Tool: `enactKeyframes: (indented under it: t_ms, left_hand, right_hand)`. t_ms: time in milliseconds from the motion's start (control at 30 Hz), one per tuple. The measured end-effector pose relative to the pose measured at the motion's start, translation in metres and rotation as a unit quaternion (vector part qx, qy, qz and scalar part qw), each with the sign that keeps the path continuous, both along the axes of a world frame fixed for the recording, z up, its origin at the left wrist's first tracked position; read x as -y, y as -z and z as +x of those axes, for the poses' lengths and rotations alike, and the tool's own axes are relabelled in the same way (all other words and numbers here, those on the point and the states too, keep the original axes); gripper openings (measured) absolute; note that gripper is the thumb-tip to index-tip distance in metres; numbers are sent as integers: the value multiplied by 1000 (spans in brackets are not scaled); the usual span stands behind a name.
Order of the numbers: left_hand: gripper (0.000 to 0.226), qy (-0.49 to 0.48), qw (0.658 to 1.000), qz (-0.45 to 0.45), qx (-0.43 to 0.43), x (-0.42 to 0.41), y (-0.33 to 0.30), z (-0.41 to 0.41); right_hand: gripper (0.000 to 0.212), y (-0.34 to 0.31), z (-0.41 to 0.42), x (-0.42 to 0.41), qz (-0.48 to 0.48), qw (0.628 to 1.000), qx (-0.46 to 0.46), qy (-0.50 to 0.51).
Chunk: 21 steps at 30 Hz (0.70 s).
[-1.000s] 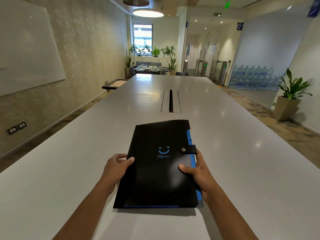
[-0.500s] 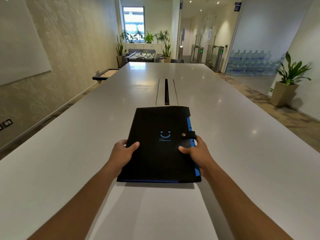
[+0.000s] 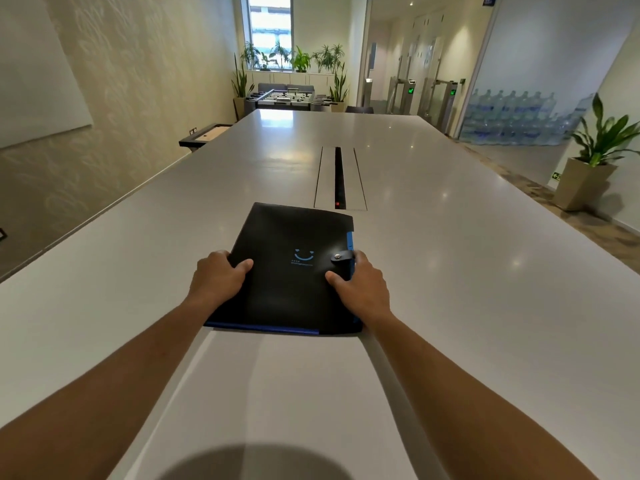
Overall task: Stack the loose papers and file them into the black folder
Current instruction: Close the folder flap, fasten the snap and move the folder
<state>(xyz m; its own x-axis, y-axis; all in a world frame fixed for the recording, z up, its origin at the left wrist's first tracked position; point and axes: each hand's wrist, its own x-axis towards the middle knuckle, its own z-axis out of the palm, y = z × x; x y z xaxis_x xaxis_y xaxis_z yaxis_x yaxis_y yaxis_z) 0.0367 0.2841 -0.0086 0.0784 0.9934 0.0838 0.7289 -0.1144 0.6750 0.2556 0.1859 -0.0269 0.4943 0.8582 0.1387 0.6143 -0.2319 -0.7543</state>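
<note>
The black folder [image 3: 291, 244] lies closed and flat on the long white table [image 3: 467, 271], its snap strap fastened on the right edge and a blue lining showing along the right and near edges. It carries a small blue smile logo. My left hand [image 3: 218, 277] grips its left edge, thumb on the cover. My right hand [image 3: 363, 289] grips the right edge just below the strap, thumb on top. No loose papers are visible.
A cable slot [image 3: 339, 178] with a red light runs down the table's middle just beyond the folder. A potted plant [image 3: 595, 157] stands on the floor at the right. A whiteboard [image 3: 34, 71] hangs on the left wall.
Both hands have pushed the closed folder away from me along the table toward the cable slot. My arms are stretched out further. The grip on both edges is unchanged.
</note>
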Motion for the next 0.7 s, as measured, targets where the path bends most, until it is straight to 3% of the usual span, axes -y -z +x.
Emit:
enactKeyframes:
  t_ms: [100, 367, 500, 700]
  left_hand:
    - [49, -6, 996, 33, -81, -19, 13, 4]
    - [63, -6, 959, 47, -280, -45, 16, 14]
    - [71, -31, 970, 34, -240, -49, 23, 10]
    - [76, -65, 989, 7, -135, -39, 19, 2]
  right_hand:
    - [52, 4, 3, -20, -20, 995, 99, 0]
    - [51, 12, 11, -42, -55, 978, 203, 3]
    - [46, 12, 12, -40, -33, 981, 191, 25]
    - [35, 13, 18, -18, 67, 992, 16, 109]
